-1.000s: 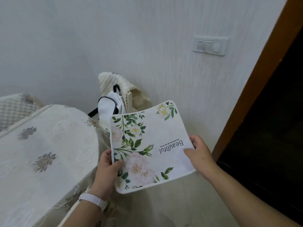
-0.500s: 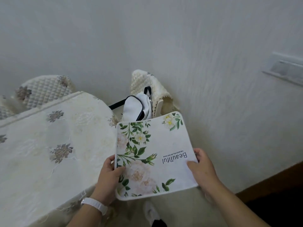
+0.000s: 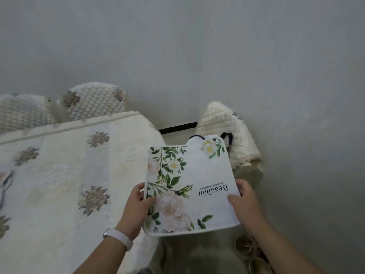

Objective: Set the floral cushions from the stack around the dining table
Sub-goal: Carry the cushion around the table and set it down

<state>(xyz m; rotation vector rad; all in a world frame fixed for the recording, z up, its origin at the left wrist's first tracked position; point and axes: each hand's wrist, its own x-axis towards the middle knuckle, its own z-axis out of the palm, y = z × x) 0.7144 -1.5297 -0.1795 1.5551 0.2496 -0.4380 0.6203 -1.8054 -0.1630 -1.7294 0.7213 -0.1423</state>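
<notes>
— Holding the flat white cushion printed with green leaves and pale flowers (image 3: pixel 190 186) by both side edges, are we?

— Yes: our left hand (image 3: pixel 137 207) pinches its 9 o'clock edge and our right hand (image 3: pixel 244 202) its 3 o'clock edge, so it stays level over the gap.

— Why there?

— It hangs just beside the round dining table under its cream embroidered cloth (image 3: pixel 65 175), with the chair in a quilted cream cover (image 3: pixel 227 127) at 12 o'clock (a white bag with dark straps (image 3: pixel 227 136) peeks out behind). We judge that seat is the target.
</notes>
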